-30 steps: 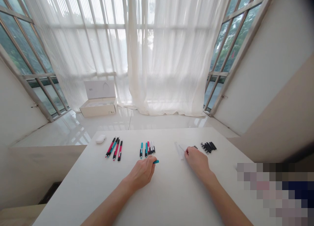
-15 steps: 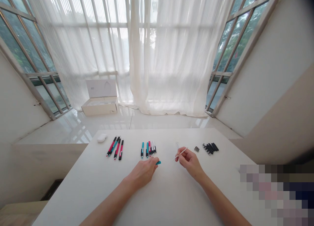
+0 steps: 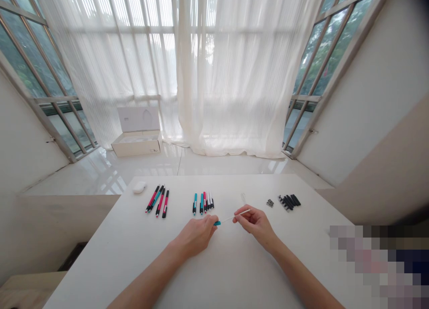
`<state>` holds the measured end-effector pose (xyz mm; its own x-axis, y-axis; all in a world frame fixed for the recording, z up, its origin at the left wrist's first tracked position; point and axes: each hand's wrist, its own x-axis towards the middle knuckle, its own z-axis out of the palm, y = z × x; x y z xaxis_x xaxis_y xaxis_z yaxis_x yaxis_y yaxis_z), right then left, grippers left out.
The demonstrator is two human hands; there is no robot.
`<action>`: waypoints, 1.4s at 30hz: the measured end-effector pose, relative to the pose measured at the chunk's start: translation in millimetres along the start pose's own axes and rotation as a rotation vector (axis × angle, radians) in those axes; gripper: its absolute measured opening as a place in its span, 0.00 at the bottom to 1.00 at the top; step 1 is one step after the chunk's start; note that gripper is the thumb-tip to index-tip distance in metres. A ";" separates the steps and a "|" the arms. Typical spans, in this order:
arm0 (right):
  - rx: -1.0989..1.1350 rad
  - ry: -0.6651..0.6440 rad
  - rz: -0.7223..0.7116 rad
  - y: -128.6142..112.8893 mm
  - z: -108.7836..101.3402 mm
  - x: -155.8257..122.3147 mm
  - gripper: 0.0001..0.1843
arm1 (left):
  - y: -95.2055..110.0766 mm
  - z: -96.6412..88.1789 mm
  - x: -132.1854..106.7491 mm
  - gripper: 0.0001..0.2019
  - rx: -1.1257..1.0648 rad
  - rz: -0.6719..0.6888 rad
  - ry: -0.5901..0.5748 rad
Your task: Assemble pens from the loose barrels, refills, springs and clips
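My left hand (image 3: 199, 234) is closed around a teal pen barrel (image 3: 217, 223); only its open-looking end pokes out past the fingers. Between thumb and fingertips, my right hand (image 3: 258, 226) pinches a slim white pen refill (image 3: 241, 213). The refill's thin tip points left at the barrel's end; whether it touches cannot be made out. Just beyond the right hand lie a few more thin refills (image 3: 243, 197). Past my left hand stands a row of teal, pink and white pen barrels (image 3: 201, 203) with black clip ends.
On the white table (image 3: 221, 273), several pink and teal pens (image 3: 161, 202) lie left near a white earbud case (image 3: 140, 187). Small metal parts (image 3: 270, 203) and black grip sleeves (image 3: 294, 200) lie right. An open box (image 3: 136, 144) rests on the ledge behind, before white curtains.
My right hand has shifted slightly left, and the refill has swung so its tip lines up with the teal barrel. The left hand has stayed nearly still.
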<state>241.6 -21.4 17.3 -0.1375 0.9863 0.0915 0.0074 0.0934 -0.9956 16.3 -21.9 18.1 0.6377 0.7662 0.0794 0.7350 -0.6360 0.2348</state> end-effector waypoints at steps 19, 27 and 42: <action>-0.514 -0.209 -0.162 12.1 6.3 -4.1 0.15 | -2.5 4.2 -2.2 0.06 0.060 0.173 0.090; -0.714 -0.241 -0.271 9.5 13.9 -9.0 0.16 | -1.7 8.5 -0.8 0.07 0.123 0.213 0.126; -0.781 -0.201 -0.257 -1.2 0.6 -7.9 0.15 | -4.9 11.3 0.0 0.07 0.101 0.118 0.145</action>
<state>242.1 -29.4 17.7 -0.4013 0.8854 0.2344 0.6242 0.4516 -0.6375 15.3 -19.8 5.9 0.6861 0.6866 0.2404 0.6815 -0.7223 0.1180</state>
